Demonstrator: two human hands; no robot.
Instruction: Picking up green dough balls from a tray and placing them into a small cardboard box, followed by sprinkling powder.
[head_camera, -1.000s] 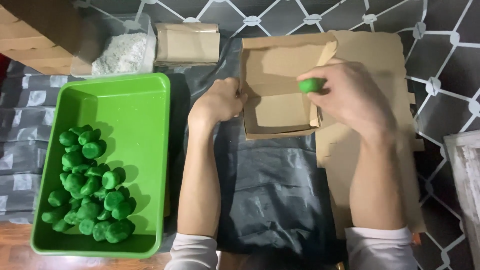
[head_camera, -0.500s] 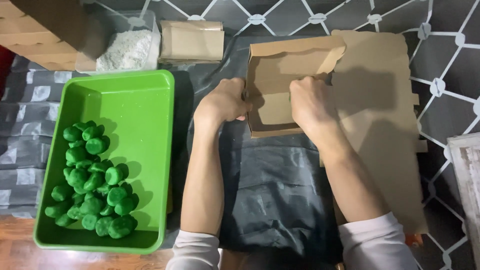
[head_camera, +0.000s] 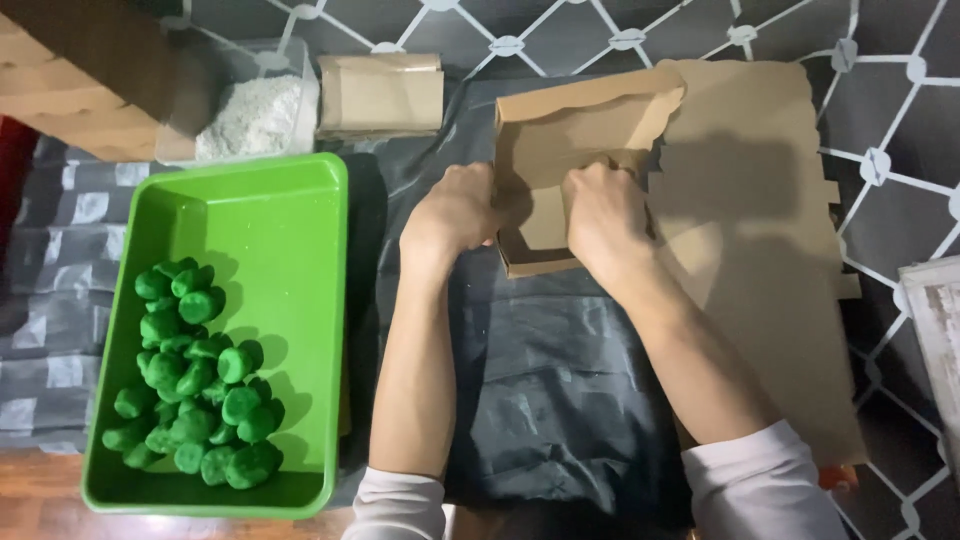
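Take the cardboard box as your landmark: it lies open on the flat cardboard sheet, which reaches out to the right of it over the dark plastic covering the counter. Well to the left of the box stands the green tray, with a heap of green balls in its near corner. Beyond the tray sits a clear tub of white powder, and just beside that a folded brown packet.

Both of your forearms run up from the near edge toward the box, sleeves pushed back. Your left hand is curled at the left wall of the box, fingers gripping its edge, as far as I can tell. Your right hand is closed, knuckles up, pressed down inside the box; whether it holds anything is hidden.

To do this well, I judge you should steady the left wall firmly and press straight down, so the thin walls do not buckle.
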